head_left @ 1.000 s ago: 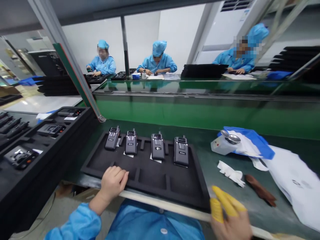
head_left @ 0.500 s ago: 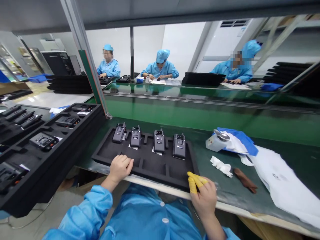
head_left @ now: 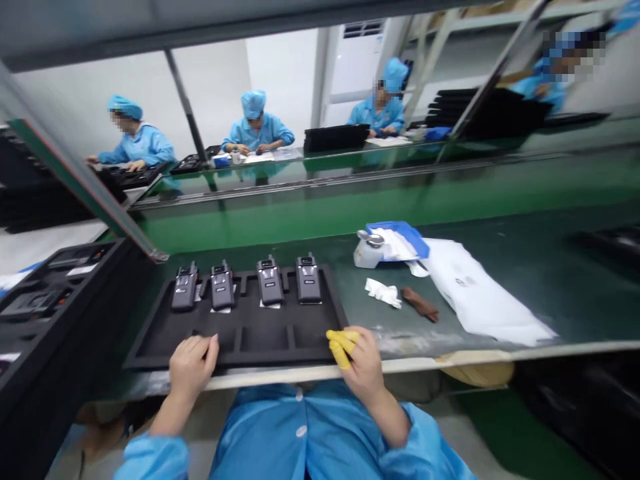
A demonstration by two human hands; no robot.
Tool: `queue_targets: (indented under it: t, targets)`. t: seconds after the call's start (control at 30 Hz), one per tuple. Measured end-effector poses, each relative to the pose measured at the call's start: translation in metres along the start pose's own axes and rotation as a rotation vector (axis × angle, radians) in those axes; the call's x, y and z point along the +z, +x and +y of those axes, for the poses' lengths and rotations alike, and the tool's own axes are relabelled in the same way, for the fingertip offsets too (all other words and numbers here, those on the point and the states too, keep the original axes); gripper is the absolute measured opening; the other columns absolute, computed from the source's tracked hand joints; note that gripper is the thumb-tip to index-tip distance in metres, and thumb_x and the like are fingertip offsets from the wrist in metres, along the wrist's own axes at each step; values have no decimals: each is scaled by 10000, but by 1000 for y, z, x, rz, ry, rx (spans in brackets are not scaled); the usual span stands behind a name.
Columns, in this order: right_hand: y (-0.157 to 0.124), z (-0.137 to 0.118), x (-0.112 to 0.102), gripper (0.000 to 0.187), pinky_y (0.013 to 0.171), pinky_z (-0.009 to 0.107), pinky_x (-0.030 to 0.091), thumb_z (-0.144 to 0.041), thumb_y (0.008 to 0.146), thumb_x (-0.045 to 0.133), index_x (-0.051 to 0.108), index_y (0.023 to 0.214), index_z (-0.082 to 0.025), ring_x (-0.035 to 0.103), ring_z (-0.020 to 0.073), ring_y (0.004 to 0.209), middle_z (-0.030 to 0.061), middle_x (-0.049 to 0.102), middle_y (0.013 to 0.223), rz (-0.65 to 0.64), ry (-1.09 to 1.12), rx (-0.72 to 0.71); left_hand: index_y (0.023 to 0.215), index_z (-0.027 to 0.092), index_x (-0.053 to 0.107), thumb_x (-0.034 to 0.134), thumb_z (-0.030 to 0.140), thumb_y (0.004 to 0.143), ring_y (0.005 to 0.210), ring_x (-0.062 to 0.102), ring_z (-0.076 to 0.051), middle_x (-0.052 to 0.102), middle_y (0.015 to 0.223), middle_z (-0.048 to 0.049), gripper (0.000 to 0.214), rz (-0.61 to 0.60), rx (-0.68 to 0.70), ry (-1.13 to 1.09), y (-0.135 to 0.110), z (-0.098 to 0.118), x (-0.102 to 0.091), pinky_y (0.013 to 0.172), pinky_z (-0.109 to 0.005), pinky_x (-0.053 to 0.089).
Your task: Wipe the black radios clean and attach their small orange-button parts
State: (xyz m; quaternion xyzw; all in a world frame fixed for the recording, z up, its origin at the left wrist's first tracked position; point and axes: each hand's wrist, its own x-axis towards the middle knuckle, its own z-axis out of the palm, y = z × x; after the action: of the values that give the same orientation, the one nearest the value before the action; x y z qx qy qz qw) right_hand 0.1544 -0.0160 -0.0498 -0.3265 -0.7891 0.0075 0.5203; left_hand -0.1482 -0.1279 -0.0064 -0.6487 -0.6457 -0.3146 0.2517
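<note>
A shallow black foam tray (head_left: 265, 360) lies on the green bench in front of me. Several black walkie-talkies stand in a row along its far side, among them one at the left (head_left: 185, 288) and one at the right (head_left: 308, 280), with white slips under some. My left hand (head_left: 193, 363) is closed over the tray's near edge, left of centre, fingers curled and thumb alongside. At the near right corner, my right hand (head_left: 357, 360) grips the tray rim; yellow finger cots (head_left: 341, 341) cover some of its fingers. The near compartments hold no walkie-talkie.
To the right are a small white bottle (head_left: 369, 252), a blue tray (head_left: 420, 241) of white papers, crumpled white tissue (head_left: 383, 293), a brown cloth (head_left: 420, 305) and a white sheet bag (head_left: 480, 293). Foam trays (head_left: 107, 287) are stacked left. A metal post (head_left: 115, 213) rises behind. Co-workers sit opposite.
The view has swung to the right, so the bench and tray appear further left. Both hands stay at the tray's near edge, and the walkie-talkies keep their places in it.
</note>
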Motion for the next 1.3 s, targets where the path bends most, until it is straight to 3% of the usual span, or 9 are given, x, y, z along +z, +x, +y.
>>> queue_targets:
  t: [0.2, 0.37, 0.57, 0.63, 0.73, 0.87, 1.07, 1.2, 1.3]
  targets:
    - [5, -1, -6, 170, 690, 357, 499, -251, 857, 548, 667, 978, -256, 588, 183, 799, 19, 674, 750, -13, 43, 63, 924, 180, 599, 487, 272, 900, 695, 627, -156, 640, 795, -36, 147, -103, -72, -160, 43, 34, 5, 672, -259, 486]
    - [6, -5, -9, 172, 731, 352, 493, -309, 874, 541, 642, 997, -244, 576, 176, 839, 17, 680, 782, -21, 132, 95, 1289, 154, 430, 453, 434, 884, 867, 640, -248, 567, 1139, -148, 493, -383, -84, -265, 99, 107, 59, 723, -366, 529]
    - [21, 10, -38, 234, 777, 332, 501, -351, 904, 496, 629, 1042, -218, 588, 158, 859, 38, 687, 857, -116, 146, 55, 1457, 134, 203, 443, 558, 868, 816, 664, -372, 435, 1268, -282, 765, -720, -119, 123, 151, 171, 108, 614, -435, 521]
    - [31, 31, -58, 214, 809, 334, 497, -311, 896, 508, 635, 1040, -217, 601, 157, 869, 40, 693, 894, -159, 22, 65, 1473, 133, 141, 452, 581, 855, 861, 658, -392, 376, 1330, -303, 824, -737, -142, 125, 158, 171, 116, 659, -455, 523]
    - [45, 73, -80, 221, 841, 337, 497, -276, 876, 517, 660, 1035, -222, 616, 176, 914, 62, 687, 957, -286, -326, 386, 1479, 123, 75, 520, 558, 827, 973, 626, -422, 303, 1407, -302, 902, -763, -220, 15, 162, 161, 125, 747, -485, 518]
    - [51, 111, -80, 243, 823, 346, 504, -256, 805, 599, 677, 1032, -215, 615, 212, 925, 90, 656, 1017, -401, -452, 540, 1475, 129, 87, 610, 424, 782, 1143, 534, -433, 332, 1421, -265, 917, -766, -346, -171, 165, 149, 127, 840, -509, 497]
    - [48, 118, -68, 209, 739, 319, 473, -121, 801, 531, 699, 901, -195, 590, 204, 824, 87, 633, 870, -529, -573, 608, 1475, 184, 95, 682, 408, 646, 1193, 511, -385, 431, 1389, -200, 1040, -742, -582, -567, 156, 135, 108, 956, -542, 432]
    - [55, 116, -77, 211, 706, 335, 442, -97, 791, 510, 701, 801, -186, 556, 215, 793, 101, 614, 836, -573, -649, 614, 1448, 222, 151, 714, 381, 525, 1046, 622, -290, 573, 1225, -120, 1092, -704, -795, -994, 139, 133, 101, 911, -457, 493]
    - [68, 111, -74, 172, 743, 342, 434, -157, 809, 537, 705, 830, -189, 547, 224, 843, 107, 619, 893, -596, -680, 598, 1382, 210, 279, 699, 325, 481, 1017, 629, -259, 590, 1151, -95, 1001, -632, -861, -1097, 131, 136, 102, 898, -409, 506]
